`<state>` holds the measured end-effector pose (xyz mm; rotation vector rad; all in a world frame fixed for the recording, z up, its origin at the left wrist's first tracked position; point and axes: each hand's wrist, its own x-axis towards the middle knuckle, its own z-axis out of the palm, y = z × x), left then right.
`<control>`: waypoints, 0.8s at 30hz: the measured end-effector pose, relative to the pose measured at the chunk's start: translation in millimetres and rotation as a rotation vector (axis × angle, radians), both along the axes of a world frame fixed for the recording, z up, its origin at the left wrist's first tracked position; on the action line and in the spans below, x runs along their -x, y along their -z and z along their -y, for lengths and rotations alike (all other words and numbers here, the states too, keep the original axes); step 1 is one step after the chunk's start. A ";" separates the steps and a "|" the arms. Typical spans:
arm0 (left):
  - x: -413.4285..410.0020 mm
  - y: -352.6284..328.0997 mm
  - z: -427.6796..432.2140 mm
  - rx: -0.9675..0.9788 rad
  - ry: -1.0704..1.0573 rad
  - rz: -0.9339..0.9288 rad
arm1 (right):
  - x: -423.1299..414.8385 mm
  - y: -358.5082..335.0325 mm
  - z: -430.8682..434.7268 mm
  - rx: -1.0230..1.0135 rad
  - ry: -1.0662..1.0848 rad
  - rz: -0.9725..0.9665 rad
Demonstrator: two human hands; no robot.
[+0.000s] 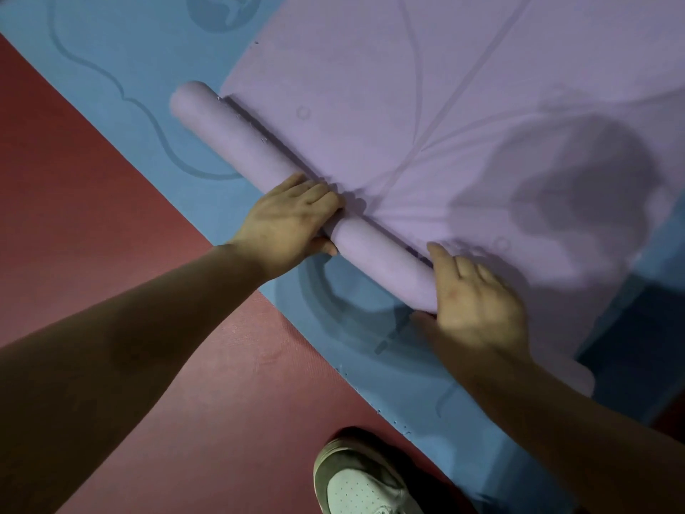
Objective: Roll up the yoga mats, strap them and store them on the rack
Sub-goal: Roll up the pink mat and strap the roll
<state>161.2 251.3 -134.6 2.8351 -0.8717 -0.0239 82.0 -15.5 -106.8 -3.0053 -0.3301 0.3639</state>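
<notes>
Nearest the lens, a white shoe (356,480) stands on the red surface (92,217) at the edge of a flat blue mat (129,68). On the blue mat lies the purple mat (370,87), partly wound into a roll (230,131) that runs diagonally, with the unrolled remainder spread flat beyond it. The left hand (289,220) grasps the roll at mid-length, fingers curled over the top and thumb on the near side, while the right hand (478,302) grasps the roll's near end, fingers draped over it and thumb against its near side.
</notes>
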 end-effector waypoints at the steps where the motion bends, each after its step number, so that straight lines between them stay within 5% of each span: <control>1: -2.1 -0.8 1.1 0.005 0.004 -0.011 | -2.5 -1.0 0.2 -0.009 0.012 -0.010; 12: -9.7 -1.4 11.5 -0.070 0.028 0.102 | -9.8 -1.4 -3.2 -0.008 0.083 0.014; 16: -3.9 8.9 13.0 -0.114 0.003 0.082 | -8.0 14.9 -4.9 0.029 0.109 0.159; 19: -4.9 15.3 24.4 -0.203 -0.026 0.093 | -0.6 25.8 -15.3 0.096 0.133 0.316; 24: -20.5 13.1 32.2 -0.202 -0.030 0.131 | -12.5 41.1 -19.2 0.254 0.172 0.262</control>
